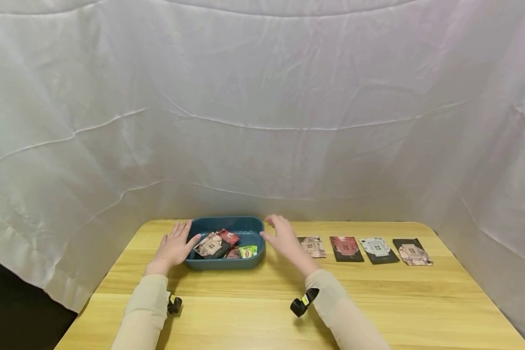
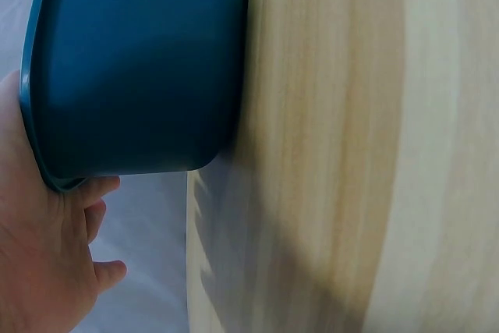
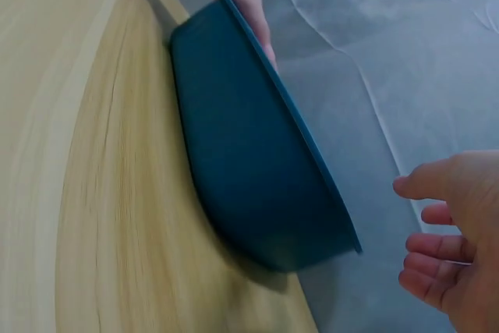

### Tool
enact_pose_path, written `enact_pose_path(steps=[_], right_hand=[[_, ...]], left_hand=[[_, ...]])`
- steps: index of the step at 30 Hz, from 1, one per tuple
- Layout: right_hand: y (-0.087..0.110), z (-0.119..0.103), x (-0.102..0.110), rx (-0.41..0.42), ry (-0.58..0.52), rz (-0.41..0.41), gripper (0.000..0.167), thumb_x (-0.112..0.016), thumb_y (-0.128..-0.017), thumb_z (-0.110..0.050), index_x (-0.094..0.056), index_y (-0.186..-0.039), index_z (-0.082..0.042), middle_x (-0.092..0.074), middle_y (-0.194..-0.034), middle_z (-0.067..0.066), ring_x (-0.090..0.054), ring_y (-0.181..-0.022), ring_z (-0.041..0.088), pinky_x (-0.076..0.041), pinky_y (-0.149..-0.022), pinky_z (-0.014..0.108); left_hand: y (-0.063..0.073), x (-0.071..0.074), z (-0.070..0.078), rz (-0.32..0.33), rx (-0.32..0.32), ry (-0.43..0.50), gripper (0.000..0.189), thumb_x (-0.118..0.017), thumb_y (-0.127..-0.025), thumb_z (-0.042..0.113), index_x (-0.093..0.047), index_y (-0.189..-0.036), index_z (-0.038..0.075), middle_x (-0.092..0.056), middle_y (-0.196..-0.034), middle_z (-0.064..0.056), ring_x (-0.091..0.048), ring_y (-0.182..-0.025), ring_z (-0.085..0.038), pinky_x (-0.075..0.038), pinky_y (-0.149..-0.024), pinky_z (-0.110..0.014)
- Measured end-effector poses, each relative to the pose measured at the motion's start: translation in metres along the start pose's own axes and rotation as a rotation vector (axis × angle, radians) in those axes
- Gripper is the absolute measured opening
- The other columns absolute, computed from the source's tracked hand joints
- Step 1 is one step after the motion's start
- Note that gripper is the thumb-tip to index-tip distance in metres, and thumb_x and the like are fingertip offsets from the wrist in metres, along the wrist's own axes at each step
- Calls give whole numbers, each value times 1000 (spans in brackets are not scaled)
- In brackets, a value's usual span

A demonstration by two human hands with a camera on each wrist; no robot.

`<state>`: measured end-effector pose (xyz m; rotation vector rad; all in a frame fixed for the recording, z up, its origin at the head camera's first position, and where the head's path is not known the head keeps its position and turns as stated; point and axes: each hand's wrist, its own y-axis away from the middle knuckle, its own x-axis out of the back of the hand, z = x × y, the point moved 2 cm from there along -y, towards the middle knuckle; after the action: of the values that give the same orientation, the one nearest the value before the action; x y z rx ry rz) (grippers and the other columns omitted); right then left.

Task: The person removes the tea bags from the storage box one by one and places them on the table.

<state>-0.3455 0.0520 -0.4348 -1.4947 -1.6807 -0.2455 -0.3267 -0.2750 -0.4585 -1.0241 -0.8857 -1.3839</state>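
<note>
On a wood-grained table (image 1: 245,311), a smooth blue rounded bin (image 1: 227,264) is set far left, lengthwise left to right, between two hands.
Its left end is touched by the nearer left hand (image 1: 172,248), fingers spread; the right hand (image 1: 285,239) is held just apart, loosely curled, empty. Flat packets (image 1: 210,244) are heaped inside.

The dark blue tub (image 1: 225,264) looks like smooth plastic with a soft, near-matt finish. Striped wood grain runs over the smooth tabletop (image 1: 232,311). The curtain (image 1: 262,78) is creased cloth with a satiny sheen; the sleeves (image 1: 145,306) are matt cloth. The printed sachets (image 1: 346,249) could be paper or film.
</note>
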Motion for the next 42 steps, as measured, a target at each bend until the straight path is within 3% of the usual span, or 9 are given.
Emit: enact_pose_path(steps=[6, 11, 15, 22, 27, 29, 36, 42], right_hand=[[-8, -15, -16, 77, -5, -68, 34, -71, -89, -18, -60, -118, -3, -64, -111, 15, -61, -106, 31, -50, -93, 46], [-15, -20, -30, 97, -21, -184, 35, -67, -92, -19, -58, -122, -3, -63, -115, 19, -61, -109, 34, -51, -92, 46], [-19, -24, -39, 113, 28, -287, 34, -65, -94, -20, -56, -124, -7, -63, -117, 17, -62, -107, 30, -53, -88, 42], [-19, -30, -53, 181, 297, -395, 33, -59, -97, -22, -55, -128, -9, -66, -114, 8, -64, -89, 17, -54, -77, 33], [-19, -34, -60, 191, 491, -436, 37, -60, -97, -24, -52, -131, -11, -68, -117, 8, -65, -75, 17, -54, -68, 32], [-20, -35, -62, 178, 545, -459, 39, -60, -96, -25, -51, -132, -11, -67, -119, 9, -66, -79, 19, -55, -71, 34], [-23, -40, -63, 119, 644, -555, 48, -57, -97, -28, -47, -140, -10, -58, -138, 11, -59, -122, 26, -49, -103, 42], [-23, -39, -64, 110, 631, -564, 48, -58, -96, -28, -47, -140, -12, -55, -140, 10, -55, -128, 25, -45, -107, 43]], left_hand=[[-1, -1, 0, 1, 0, -5, 77, -27, -102, 58, -10, -158, 8, -15, -162, -23, -5, -150, -44, -9, -114, -71], [0, -1, 0, 6, -3, -7, 79, -24, -101, 61, -10, -158, 8, -16, -161, -23, -5, -150, -44, -9, -114, -71], [0, -2, 0, 6, -5, -9, 79, -24, -101, 61, -10, -158, 7, -16, -161, -24, -5, -150, -44, -9, -114, -71], [1, -1, 0, 9, -5, -2, 80, -24, -101, 62, -9, -158, 8, -16, -161, -24, -5, -150, -44, -9, -114, -71], [2, -1, 0, 8, -2, -3, 80, -23, -100, 63, -9, -158, 8, -15, -161, -23, -4, -150, -44, -9, -114, -71], [2, -1, 0, 8, -1, 1, 81, -22, -100, 63, -9, -158, 8, -15, -162, -23, -4, -150, -44, -8, -114, -71], [1, -1, -1, 9, 1, 6, 81, -21, -100, 64, -8, -158, 9, -14, -162, -23, -4, -151, -43, -8, -115, -70], [1, -2, -1, 13, -5, 9, 79, -24, -101, 61, -9, -158, 9, -15, -162, -23, -5, -150, -43, -8, -114, -71]])
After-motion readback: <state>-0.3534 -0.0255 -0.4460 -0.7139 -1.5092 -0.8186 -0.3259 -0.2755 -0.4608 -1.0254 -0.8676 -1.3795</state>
